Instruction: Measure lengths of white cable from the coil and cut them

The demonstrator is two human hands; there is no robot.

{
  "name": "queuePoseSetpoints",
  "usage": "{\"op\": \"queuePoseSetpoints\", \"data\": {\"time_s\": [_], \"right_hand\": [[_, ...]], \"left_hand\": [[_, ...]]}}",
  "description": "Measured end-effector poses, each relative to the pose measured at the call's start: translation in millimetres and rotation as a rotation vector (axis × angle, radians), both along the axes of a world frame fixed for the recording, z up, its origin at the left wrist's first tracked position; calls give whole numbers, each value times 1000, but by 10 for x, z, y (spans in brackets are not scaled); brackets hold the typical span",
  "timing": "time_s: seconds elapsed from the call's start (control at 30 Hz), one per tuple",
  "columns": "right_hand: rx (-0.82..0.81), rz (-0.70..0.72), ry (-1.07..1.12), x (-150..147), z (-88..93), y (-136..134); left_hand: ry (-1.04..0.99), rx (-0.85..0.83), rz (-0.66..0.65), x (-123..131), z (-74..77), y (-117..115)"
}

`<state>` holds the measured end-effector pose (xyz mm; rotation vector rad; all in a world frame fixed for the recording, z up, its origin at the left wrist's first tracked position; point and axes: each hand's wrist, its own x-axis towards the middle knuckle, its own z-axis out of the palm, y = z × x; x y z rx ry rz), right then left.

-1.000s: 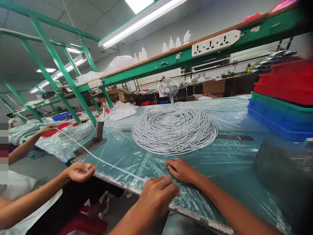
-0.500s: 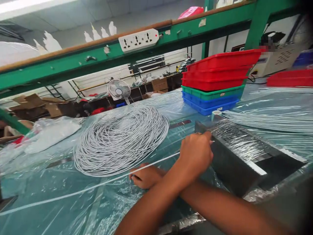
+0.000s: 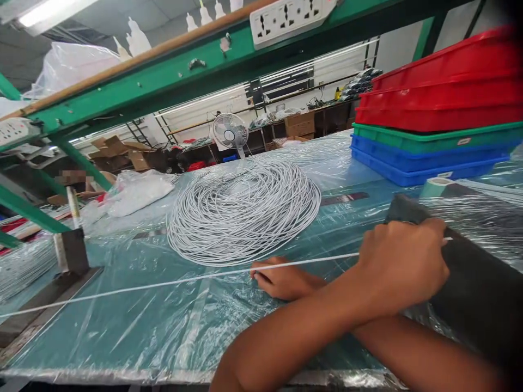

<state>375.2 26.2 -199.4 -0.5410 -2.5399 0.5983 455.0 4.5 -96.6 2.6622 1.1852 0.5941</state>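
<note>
My arms are crossed over the film-covered green table [image 3: 134, 332]. My left hand [image 3: 402, 267] reaches across to the right and is closed around a thin white wire [image 3: 163, 284], beside a black film-wrapped block [image 3: 482, 283]. The wire is stretched taut to the left across the table and off the left edge. My right hand [image 3: 281, 280] rests on the table under the left forearm, with the wire running along its fingertips; its grip is not clear. Just behind the hands lies a big coil of white wire [image 3: 241, 209].
Stacked red, green and blue trays [image 3: 437, 109] stand at the back right, with a tape roll [image 3: 435, 186] in front. A metal post on a base [image 3: 71, 245] stands at the left. A plastic bag [image 3: 139, 190], a fan [image 3: 231, 130] and a green shelf with a power strip [image 3: 292, 13] lie beyond.
My left hand has drawn the wire to the right, crossing over my right arm to the black block. My view swung right, and the other person's hands at the left are gone from view.
</note>
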Motion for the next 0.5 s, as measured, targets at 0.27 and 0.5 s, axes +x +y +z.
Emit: {"op": "queuePoseSetpoints", "data": {"time_s": [0.27,0.5], "right_hand": [[10,20,-4,-2,-28,-8],[29,3,-47,-25,-35,-13]], "left_hand": [[-32,44,-30,29,-66,-15],[16,35,-34,53,-96,-38]]}}
